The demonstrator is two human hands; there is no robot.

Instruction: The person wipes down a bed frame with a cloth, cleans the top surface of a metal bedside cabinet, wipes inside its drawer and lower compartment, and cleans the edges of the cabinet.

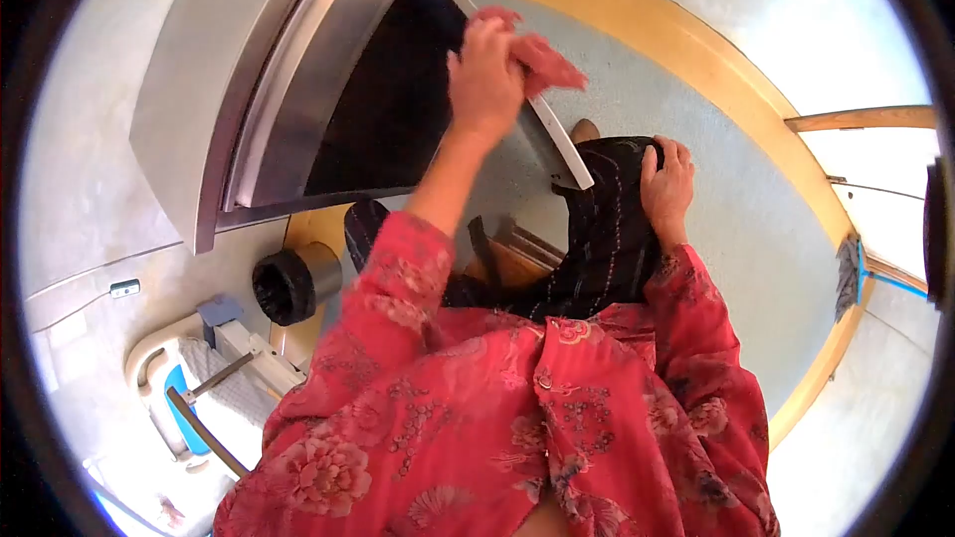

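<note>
A crumpled reddish-pink cloth (545, 62) is gripped in my left hand (486, 80). That hand is over the pale edge strip (560, 139) of a large steel-framed appliance, beside its dark, glossy panel (383, 89). Motion blurs the hand and cloth slightly; whether the cloth touches the strip I cannot tell. My right hand (668, 184) lies palm down over my knee on the dark patterned trousers (609, 229), fingers spread, holding nothing. The red floral shirt (477, 408) covers my arms and body.
A bin with a black liner (284, 286) stands on the left beneath the appliance. Behind it are a white plastic tub-like item (159, 368) and a metal-legged frame (224, 378). Grey-blue floor (736, 229) runs along a yellow-painted border (696, 25). Brown wood (527, 249) shows between my legs.
</note>
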